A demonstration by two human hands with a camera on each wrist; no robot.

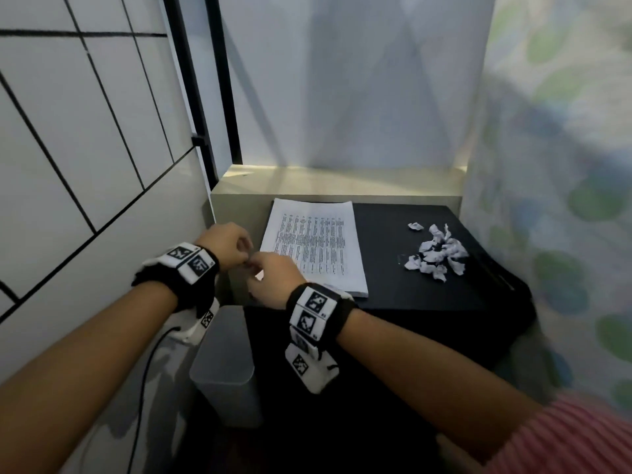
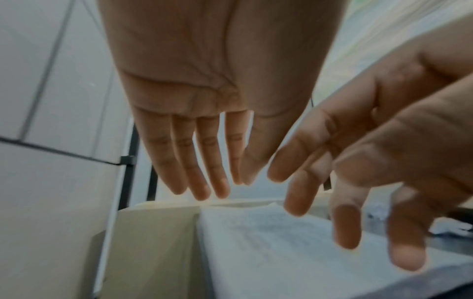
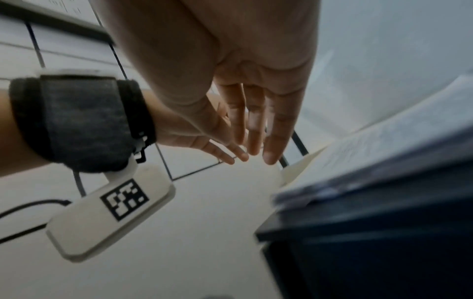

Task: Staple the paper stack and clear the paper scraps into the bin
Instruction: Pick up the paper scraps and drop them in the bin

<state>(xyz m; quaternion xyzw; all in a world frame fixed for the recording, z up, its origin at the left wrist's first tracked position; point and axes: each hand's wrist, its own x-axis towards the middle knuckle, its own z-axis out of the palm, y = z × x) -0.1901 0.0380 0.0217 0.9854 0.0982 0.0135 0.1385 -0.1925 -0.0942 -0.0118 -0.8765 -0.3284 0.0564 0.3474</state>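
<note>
Two bare forearms, black fabric wristbands topped with black-and-white square marker tiles, white camera pod beneath each wristband, thin black cable beside the left pod, red-striped sleeve

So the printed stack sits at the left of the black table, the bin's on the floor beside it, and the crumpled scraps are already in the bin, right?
Not quite. The scraps still lie on the black table, right of the printed stack, as the head view shows. The bin stands on the floor beside the table.
</note>
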